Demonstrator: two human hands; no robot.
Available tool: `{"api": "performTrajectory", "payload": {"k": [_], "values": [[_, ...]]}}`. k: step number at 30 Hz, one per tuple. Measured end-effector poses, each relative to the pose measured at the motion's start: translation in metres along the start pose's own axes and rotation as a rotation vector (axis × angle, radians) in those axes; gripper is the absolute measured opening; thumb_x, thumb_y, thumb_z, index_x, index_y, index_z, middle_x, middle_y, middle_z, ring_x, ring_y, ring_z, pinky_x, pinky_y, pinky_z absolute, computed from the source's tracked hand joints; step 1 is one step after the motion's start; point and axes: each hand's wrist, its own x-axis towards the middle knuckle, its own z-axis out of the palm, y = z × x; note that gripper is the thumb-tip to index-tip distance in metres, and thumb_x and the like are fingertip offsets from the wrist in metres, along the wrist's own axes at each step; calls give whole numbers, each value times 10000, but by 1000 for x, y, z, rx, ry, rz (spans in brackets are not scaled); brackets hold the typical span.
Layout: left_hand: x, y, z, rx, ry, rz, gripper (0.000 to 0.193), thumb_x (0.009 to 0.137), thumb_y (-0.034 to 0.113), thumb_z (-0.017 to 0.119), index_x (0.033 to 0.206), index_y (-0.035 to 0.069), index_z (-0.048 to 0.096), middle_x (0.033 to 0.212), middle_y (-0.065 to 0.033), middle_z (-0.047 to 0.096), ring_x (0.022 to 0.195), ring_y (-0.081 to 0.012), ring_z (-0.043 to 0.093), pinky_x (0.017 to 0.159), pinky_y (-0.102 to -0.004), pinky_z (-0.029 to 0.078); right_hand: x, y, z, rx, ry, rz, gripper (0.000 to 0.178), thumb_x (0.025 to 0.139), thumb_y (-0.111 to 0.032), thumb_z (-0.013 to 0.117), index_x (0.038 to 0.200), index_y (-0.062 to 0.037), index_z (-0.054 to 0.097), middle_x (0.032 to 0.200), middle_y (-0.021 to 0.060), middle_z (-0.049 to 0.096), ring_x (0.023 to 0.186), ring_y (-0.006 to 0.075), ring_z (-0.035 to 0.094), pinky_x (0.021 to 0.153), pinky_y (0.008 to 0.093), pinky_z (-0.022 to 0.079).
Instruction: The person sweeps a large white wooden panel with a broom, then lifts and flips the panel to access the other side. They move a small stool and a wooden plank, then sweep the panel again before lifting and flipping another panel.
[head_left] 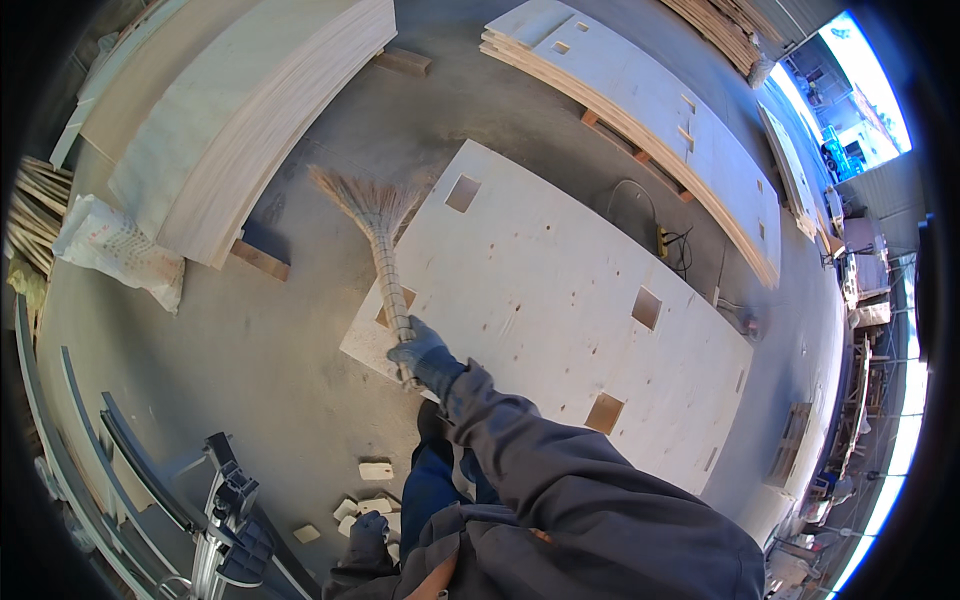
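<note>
Gloved right hand [425,358] clamps its fingers round a broom [386,262]; left hand [369,530] is near pale blocks [376,469]. Left fingers' state is unclear.

White sack [112,252], faint reddish print [120,240], not legible

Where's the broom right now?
In the head view, the broom is left of centre: its handle is in the gloved right hand, its bristles beside the pale board's left end.
</note>
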Motion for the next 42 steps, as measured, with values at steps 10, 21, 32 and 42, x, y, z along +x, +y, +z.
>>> {"api": "performTrajectory", "payload": {"k": [10,21,32,42], "values": [[-16,-103,37,-169,151,152,85,801,119,579,740,60,583,678,-36,569,589,-128,533,533,-271,426,-91,11,-184,16,309,6,961,724,86,679,1498,-194,183,970,173,590,514,254,590,408,368,493],[-122,-64,116,307,161,194,132,811,118,557,762,8,610,754,-160,582,721,-332,587,648,-395,463,-87,117,-243,116,321,94,915,765,55,648,1491,-121,118,909,214,597,514,285,586,410,430,490],[-102,-44,134,-333,343,-40,140,846,129,554,731,54,578,656,-9,557,561,-101,501,506,-268,401,-281,129,-120,-542,-397,74,982,695,-267,780,1456,25,231,1477,224,315,1392,314,262,1121,322,243],[-173,-130,154,-560,405,-137,202,834,159,632,944,-4,678,804,-68,663,708,-156,603,654,-295,483,-299,95,-166,-195,-86,169,893,747,-4,710,1485,-124,223,941,184,606,626,277,616,515,395,511]]}}
